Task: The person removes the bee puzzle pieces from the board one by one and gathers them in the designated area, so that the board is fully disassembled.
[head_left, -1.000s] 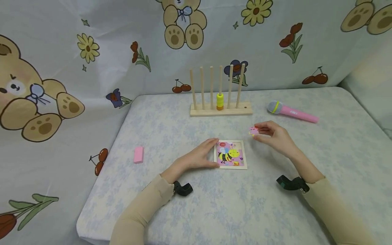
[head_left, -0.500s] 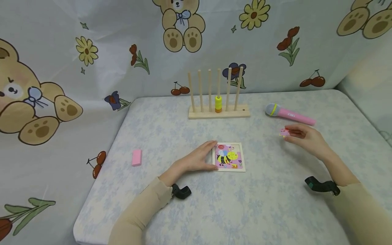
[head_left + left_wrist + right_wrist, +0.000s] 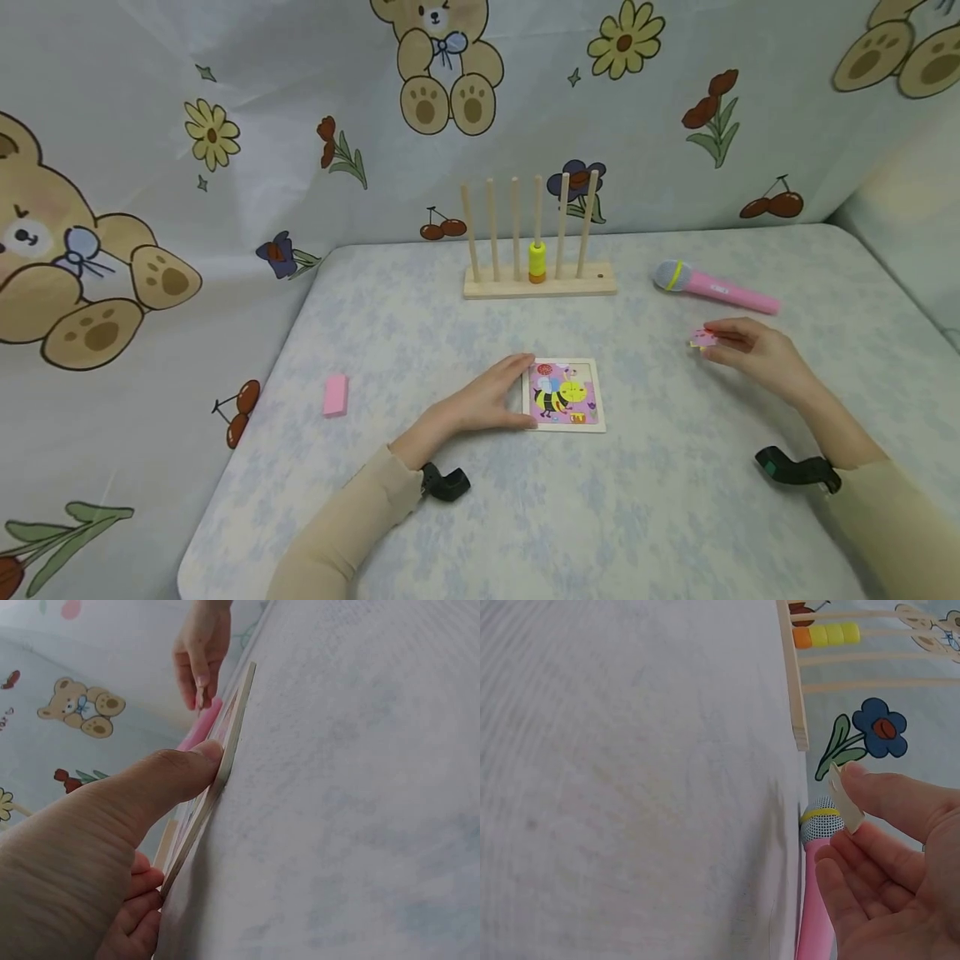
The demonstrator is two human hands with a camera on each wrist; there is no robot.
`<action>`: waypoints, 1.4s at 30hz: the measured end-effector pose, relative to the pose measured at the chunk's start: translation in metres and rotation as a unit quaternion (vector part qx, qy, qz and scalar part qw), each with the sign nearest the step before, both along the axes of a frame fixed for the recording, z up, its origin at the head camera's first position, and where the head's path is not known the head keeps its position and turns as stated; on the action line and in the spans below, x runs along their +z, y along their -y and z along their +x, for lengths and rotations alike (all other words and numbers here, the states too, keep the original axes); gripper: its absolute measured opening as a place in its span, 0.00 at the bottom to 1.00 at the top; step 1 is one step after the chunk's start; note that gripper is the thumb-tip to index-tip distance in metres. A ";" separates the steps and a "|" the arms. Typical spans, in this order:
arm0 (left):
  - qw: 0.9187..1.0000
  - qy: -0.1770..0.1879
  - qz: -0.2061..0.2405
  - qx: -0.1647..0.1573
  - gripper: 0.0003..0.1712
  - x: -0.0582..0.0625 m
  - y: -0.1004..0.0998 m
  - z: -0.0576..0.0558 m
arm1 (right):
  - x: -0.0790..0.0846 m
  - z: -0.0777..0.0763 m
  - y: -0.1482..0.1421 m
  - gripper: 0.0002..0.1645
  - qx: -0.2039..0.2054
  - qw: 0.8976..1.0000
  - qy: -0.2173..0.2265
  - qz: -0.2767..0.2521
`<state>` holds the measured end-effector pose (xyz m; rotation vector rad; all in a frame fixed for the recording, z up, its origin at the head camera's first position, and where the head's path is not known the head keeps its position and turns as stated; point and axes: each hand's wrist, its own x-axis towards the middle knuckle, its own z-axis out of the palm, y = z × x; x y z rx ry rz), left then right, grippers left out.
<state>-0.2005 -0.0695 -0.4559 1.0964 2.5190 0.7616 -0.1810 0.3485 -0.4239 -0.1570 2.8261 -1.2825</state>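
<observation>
A small framed bee jigsaw puzzle [image 3: 564, 396] lies flat on the table, with a bare wood-coloured patch in its upper right corner. My left hand [image 3: 480, 400] holds it at the left edge, thumb on the near corner and fingers at the far one. The left wrist view shows the thumb [image 3: 176, 776] pressing on the frame's rim. To the right, my right hand [image 3: 761, 354] pinches a pink puzzle piece [image 3: 702, 337] between thumb and fingers above the table. That piece [image 3: 845, 801] is seen nearly edge-on in the right wrist view.
Behind the puzzle stands a wooden peg rack [image 3: 540, 288] with yellow and orange beads [image 3: 537, 262] on one peg. A pink toy microphone [image 3: 720, 287] lies beyond my right hand. A pink block [image 3: 336, 396] is on the left of the table [image 3: 420, 325].
My right hand has moved to the right, away from the puzzle, with the piece still pinched; over the last half second it barely moves. The left hand stays on the puzzle frame.
</observation>
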 end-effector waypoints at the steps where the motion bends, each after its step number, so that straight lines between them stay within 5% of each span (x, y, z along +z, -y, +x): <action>1: 1.000 -0.001 -0.001 0.000 0.57 0.000 0.000 0.000 | 0.000 0.000 0.001 0.30 0.001 1.000 -0.001 0.000; 8: 1.000 -0.006 0.002 0.004 0.57 0.002 0.002 -0.001 | -0.005 -0.007 -0.003 0.30 0.019 1.000 -0.014 0.007; 12: 1.000 0.000 0.007 0.007 0.57 0.002 0.004 0.001 | -0.010 -0.007 -0.005 0.31 0.030 0.998 -0.017 0.061; 17: 1.000 0.011 0.006 0.004 0.57 -0.002 0.002 0.003 | -0.014 -0.005 -0.004 0.27 0.053 0.986 -0.073 0.141; 21: 1.000 0.003 0.001 0.002 0.57 -0.004 0.001 0.002 | -0.013 -0.005 -0.005 0.28 0.061 0.985 -0.073 0.146; 28: 1.000 0.008 -0.003 0.005 0.58 -0.006 0.002 0.003 | 0.011 0.010 0.026 0.32 0.068 0.994 -0.047 0.075; 32: 1.000 0.011 -0.001 0.005 0.58 -0.007 0.003 0.005 | 0.022 0.023 0.071 0.27 0.129 0.988 -0.084 0.026; 36: 1.000 0.006 0.000 0.000 0.57 -0.005 0.004 0.003 | 0.021 0.024 0.108 0.23 0.177 0.980 -0.093 0.005; 42: 1.000 0.000 0.008 -0.002 0.57 -0.003 0.003 -0.002 | 0.008 0.015 0.137 0.22 0.180 0.980 -0.079 -0.002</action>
